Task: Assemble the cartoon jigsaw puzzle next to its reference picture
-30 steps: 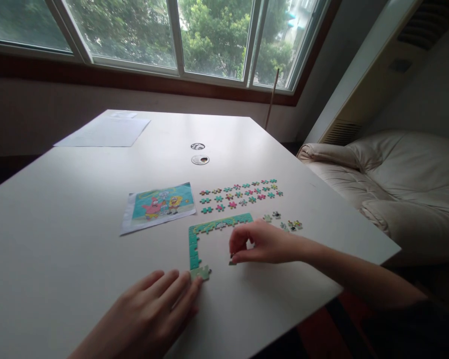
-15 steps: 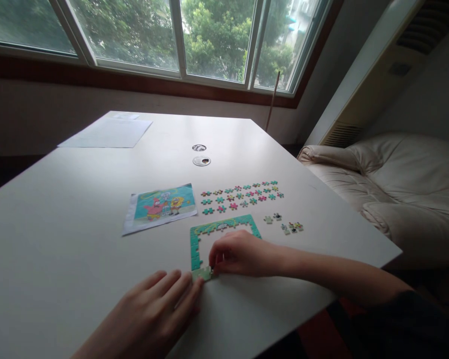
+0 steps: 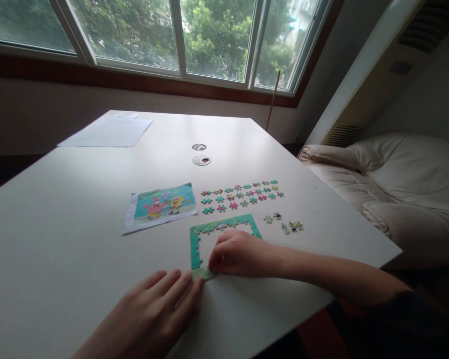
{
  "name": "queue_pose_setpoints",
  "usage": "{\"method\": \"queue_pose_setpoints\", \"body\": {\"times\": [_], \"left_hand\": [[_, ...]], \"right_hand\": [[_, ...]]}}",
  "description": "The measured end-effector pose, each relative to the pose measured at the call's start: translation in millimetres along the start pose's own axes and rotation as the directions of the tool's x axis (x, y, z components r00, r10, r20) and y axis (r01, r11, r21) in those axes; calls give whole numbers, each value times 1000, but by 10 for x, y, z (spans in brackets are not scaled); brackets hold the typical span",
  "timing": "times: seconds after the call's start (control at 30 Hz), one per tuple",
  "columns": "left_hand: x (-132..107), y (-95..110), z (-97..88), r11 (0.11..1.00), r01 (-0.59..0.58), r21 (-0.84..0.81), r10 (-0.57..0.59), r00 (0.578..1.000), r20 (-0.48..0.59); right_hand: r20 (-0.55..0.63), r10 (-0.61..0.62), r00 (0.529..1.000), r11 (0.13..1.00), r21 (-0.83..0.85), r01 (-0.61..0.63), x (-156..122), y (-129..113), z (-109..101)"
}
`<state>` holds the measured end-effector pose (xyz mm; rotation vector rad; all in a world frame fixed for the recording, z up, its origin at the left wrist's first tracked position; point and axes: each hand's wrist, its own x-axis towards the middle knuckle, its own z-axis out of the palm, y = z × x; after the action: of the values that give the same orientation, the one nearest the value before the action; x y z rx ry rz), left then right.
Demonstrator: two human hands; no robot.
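A partly built jigsaw puzzle frame [image 3: 195, 249] with a teal border lies on the white table. Its lower left corner is made of pale green pieces [image 3: 201, 273]. Stretched fingers of my left hand [image 3: 157, 304] lie flat, the fingertips touching those pale green pieces. My right hand [image 3: 239, 253] is closed, thumb and fingers pinched on a puzzle piece at the right end of the pale green strip; the fingers mostly hide this piece. The hand and forearm also cover much of the frame's right side.
Loose puzzle pieces [image 3: 233, 205] lie in rows beyond the frame, with several more pieces [image 3: 292, 227] to the right. A printed reference picture [image 3: 162, 205] of cartoon figures lies behind left. Farther off are paper sheets [image 3: 107, 132] and two round table inserts [image 3: 201, 160].
The right fingertips have pressed slightly lower at the pale green strip, and the dark bit of the pinched piece is now hidden. My left hand has stayed in place.
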<state>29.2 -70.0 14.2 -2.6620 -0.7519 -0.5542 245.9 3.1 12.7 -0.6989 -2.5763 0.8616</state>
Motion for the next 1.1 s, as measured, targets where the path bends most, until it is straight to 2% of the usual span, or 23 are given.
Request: {"method": "queue_pose_setpoints", "body": {"times": [0.1, 0.17, 0.27, 0.4, 0.5, 0.6, 0.7, 0.77, 0.87, 0.97, 1.1], "left_hand": [[-5, 11, 14, 1000, 9, 8, -9, 1000, -27], [-12, 24, 26, 1000, 13, 18, -12, 999, -41], [-12, 56, 34, 999, 14, 46, -12, 998, -54], [-1, 107, 36, 997, 43, 58, -40, 998, -44], [-13, 134, 63, 997, 58, 55, -56, 998, -34], [-31, 146, 100, 997, 61, 57, -59, 998, -34], [-29, 146, 115, 997, 66, 42, -64, 997, -32], [-17, 142, 108, 997, 69, 33, -68, 997, -30], [4, 138, 93, 997, 67, 24, -66, 997, -43], [9, 154, 95, 996, 84, 12, -84, 995, -54], [-13, 198, 133, 992, 129, -4, -129, 990, -59]], "right_hand": [[-7, -12, 1000, 1000, 2, 12, -8, 0, -58], [-5, -3, 1000, 999, 44, 3, -26, 19, -190], [-26, 52, 998, 995, 87, -50, -90, 110, -521], [-29, 159, 987, 987, 42, -158, -284, 352, -1016], [13, 336, 942, 941, 45, -337, -518, 553, -1291], [131, 505, 853, 860, 6, -510, -782, 687, -1460], [150, 612, 777, 790, -55, -611, -1001, 737, -1533], [163, 647, 745, 761, -83, -643, -1091, 748, -1531], [251, 671, 698, 735, -93, -672, -1138, 769, -1478], [303, 668, 680, 726, -63, -685, -1126, 792, -1419], [301, 668, 680, 725, -58, -686, -1108, 784, -1399]]}}
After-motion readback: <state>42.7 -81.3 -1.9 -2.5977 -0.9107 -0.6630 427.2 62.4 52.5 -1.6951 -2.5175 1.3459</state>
